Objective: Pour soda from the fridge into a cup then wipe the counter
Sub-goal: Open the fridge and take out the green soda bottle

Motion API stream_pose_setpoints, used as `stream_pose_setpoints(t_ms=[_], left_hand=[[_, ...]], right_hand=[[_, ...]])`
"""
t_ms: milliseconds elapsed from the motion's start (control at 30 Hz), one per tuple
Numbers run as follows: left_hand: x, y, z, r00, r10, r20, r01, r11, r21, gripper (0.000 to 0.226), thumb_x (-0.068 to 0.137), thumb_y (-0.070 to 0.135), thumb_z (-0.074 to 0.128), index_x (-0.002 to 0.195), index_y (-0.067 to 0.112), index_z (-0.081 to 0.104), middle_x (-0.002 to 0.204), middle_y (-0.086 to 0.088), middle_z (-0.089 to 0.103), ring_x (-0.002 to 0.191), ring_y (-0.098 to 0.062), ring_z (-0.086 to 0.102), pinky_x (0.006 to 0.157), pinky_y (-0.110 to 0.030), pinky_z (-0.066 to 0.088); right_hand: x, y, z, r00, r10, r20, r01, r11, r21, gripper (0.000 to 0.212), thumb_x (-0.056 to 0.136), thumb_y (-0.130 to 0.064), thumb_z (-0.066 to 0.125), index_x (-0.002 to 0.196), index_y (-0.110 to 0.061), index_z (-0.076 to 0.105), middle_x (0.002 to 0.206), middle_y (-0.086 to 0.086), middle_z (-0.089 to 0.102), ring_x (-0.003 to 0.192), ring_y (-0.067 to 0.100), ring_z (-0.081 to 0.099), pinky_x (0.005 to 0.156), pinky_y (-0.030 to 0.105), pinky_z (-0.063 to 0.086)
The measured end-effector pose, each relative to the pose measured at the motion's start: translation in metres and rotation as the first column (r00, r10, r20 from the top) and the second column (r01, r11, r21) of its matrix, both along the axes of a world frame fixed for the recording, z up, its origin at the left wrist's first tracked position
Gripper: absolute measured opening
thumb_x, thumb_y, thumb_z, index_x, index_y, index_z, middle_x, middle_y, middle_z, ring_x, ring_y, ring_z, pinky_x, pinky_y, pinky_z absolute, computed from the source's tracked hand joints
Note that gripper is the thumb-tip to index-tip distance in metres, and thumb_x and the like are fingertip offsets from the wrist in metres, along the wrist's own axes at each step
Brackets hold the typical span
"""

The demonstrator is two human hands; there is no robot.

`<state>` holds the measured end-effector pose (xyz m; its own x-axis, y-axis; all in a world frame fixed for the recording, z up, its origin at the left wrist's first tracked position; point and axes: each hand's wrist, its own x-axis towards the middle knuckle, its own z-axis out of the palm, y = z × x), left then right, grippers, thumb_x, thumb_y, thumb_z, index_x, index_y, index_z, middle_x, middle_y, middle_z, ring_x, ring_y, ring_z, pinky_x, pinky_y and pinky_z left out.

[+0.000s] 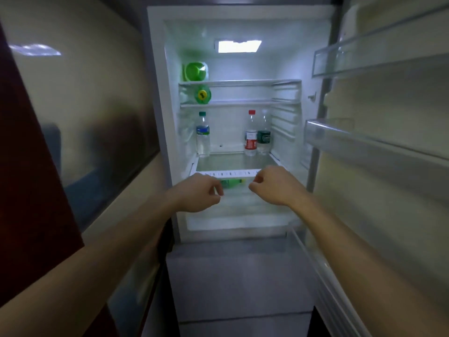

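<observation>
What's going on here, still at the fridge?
The fridge stands open. The left hand and right hand reach with curled fingers at the clear drawer, where a green bottle lies on its side. Whether they grip the drawer is unclear. No bottle is in hand yet.

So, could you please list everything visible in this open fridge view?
fridge: 1, white, door open, ahead
fridge light: 1, white, lit, top inside
green bottle: 1, green, lying on top shelf
yellow-capped bottle: 1, green, lying on second shelf
green-capped bottle: 1, clear, upright, third shelf left
red-capped bottle: 1, clear, red label, upright, third shelf right
dark-labelled bottle: 1, clear, upright beside it
drawer bottle: 1, green, lying in drawer
drawer: 1, clear, bottom
door shelves: 2, clear, open door, right
left hand: 1, fingers curled at drawer front
right hand: 1, likewise
</observation>
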<state>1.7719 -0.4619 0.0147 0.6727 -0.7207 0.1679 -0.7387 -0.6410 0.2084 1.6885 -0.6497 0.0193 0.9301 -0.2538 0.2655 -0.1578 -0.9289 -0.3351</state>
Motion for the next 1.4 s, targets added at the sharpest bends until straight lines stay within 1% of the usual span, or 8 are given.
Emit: stream_pose_setpoints(t_ms=[133,367,567,767,900,1000,1167,1400], left_hand=[[0.028,-0.023,0.019,0.999,0.04,0.03,-0.04,0.999,-0.019,0.022,0.093,0.025,0.056,0.11,0.018,0.069,0.092,0.005,0.058,0.083,-0.012,0.056,0.072,-0.021,0.039],[0.073,-0.055,0.031,0.997,0.075,0.028,-0.074,0.996,-0.045,0.019,0.093,0.024,0.057,0.105,0.018,0.07,0.089,0.005,0.059,0.083,-0.011,0.057,0.065,-0.019,0.039],[0.11,-0.067,0.053,0.995,0.072,0.072,-0.066,0.994,-0.084,0.02,0.092,0.022,0.057,0.103,0.015,0.072,0.096,0.002,0.068,0.086,-0.011,0.061,0.071,-0.021,0.046],[0.151,-0.068,0.081,0.99,0.057,0.127,-0.038,0.988,-0.149,0.016,0.091,0.023,0.059,0.098,0.017,0.071,0.099,-0.002,0.071,0.088,-0.014,0.066,0.083,-0.032,0.055],[0.179,-0.067,0.112,0.947,0.156,0.281,-0.035,0.919,-0.393,0.01,0.086,0.015,0.061,0.09,0.014,0.07,0.086,-0.002,0.068,0.078,-0.015,0.064,0.071,-0.025,0.048],[0.205,-0.072,0.127,0.892,0.281,0.354,-0.045,0.834,-0.55,0.018,0.082,0.014,0.064,0.099,0.01,0.068,0.1,-0.009,0.06,0.091,-0.024,0.06,0.081,-0.033,0.051],[0.242,-0.084,0.132,0.876,0.303,0.375,-0.127,0.895,-0.427,0.044,0.083,0.019,0.064,0.126,0.011,0.058,0.127,-0.01,0.048,0.116,-0.032,0.048,0.099,-0.043,0.045],[0.264,-0.093,0.129,0.815,0.3,0.495,-0.022,0.871,-0.491,0.03,0.082,-0.001,0.068,0.11,0.007,0.064,0.11,-0.01,0.048,0.09,-0.027,0.061,0.084,-0.036,0.055]], right_hand=[[0.033,-0.022,0.012,1.0,0.025,0.016,-0.025,0.999,-0.036,0.028,0.09,-0.03,0.054,0.09,-0.009,0.074,0.074,0.008,0.063,0.063,0.019,0.057,0.053,0.028,0.045],[0.08,-0.059,0.013,1.0,0.029,0.013,-0.028,0.997,-0.068,0.032,0.085,-0.033,0.054,0.087,-0.011,0.076,0.078,0.011,0.07,0.075,0.025,0.066,0.07,0.037,0.056],[0.118,-0.058,0.034,0.998,0.04,0.047,-0.04,0.999,-0.01,0.035,0.085,-0.024,0.056,0.053,-0.01,0.052,0.053,0.006,0.051,0.054,0.022,0.051,0.056,0.029,0.043],[0.156,-0.042,0.058,0.988,0.088,0.126,-0.087,0.996,-0.017,0.03,0.088,-0.026,0.055,0.087,0.0,0.071,0.086,0.014,0.072,0.072,0.025,0.067,0.07,0.035,0.057],[0.181,-0.039,0.072,0.982,0.077,0.17,-0.064,0.995,-0.077,0.028,0.088,-0.026,0.055,0.084,-0.004,0.071,0.08,0.013,0.069,0.069,0.024,0.063,0.068,0.032,0.054],[0.198,-0.039,0.084,0.97,0.076,0.229,-0.053,0.993,-0.105,0.026,0.089,-0.026,0.054,0.09,-0.008,0.073,0.089,0.012,0.073,0.08,0.026,0.067,0.076,0.034,0.056],[0.218,-0.033,0.098,0.951,0.054,0.305,-0.007,0.988,-0.154,0.028,0.089,-0.026,0.051,0.1,-0.01,0.072,0.104,0.01,0.069,0.096,0.028,0.063,0.081,0.034,0.052],[0.241,-0.03,0.101,0.947,0.089,0.31,-0.043,0.987,-0.154,0.029,0.092,-0.024,0.052,0.108,-0.005,0.067,0.113,0.011,0.066,0.1,0.027,0.063,0.087,0.038,0.053]])
